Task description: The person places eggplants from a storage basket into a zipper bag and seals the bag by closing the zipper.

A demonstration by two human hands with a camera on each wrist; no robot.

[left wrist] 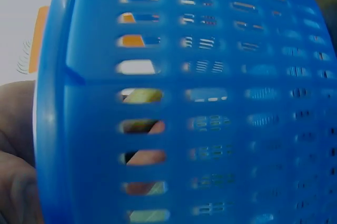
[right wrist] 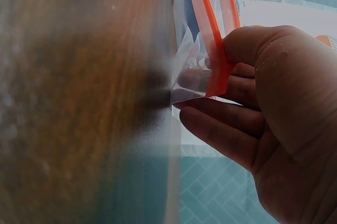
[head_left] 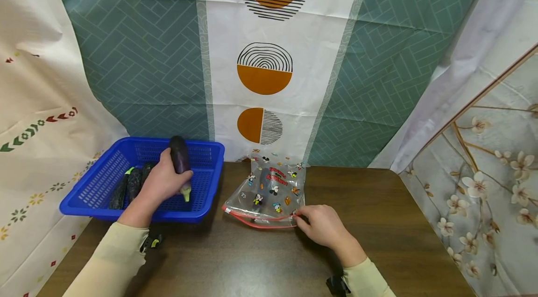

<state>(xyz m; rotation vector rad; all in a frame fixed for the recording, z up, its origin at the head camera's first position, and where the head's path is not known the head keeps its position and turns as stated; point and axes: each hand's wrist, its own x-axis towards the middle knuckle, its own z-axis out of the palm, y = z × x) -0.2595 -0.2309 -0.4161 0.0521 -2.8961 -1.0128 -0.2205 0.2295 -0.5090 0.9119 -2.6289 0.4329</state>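
Observation:
My left hand (head_left: 165, 179) grips a dark purple eggplant (head_left: 180, 157) over the right part of the blue basket (head_left: 220, 159), its pale green stem end pointing toward me. Behind it in the basket lie several dark green cucumbers (head_left: 119, 190). In the left wrist view the basket wall (left wrist: 95, 129) hides most of that hand. My right hand (head_left: 322, 225) pinches the right corner of a clear printed zip bag (head_left: 275, 189) by its red zip edge (right wrist: 210, 40). The bag lies on the table with its mouth parted toward me, and a dark long shape shows inside it.
The brown wooden table (head_left: 349, 189) carries the basket on the left and the bag in the middle. A patterned cloth (head_left: 147, 54) hangs right behind them. Flowered cloths border the table at left and right.

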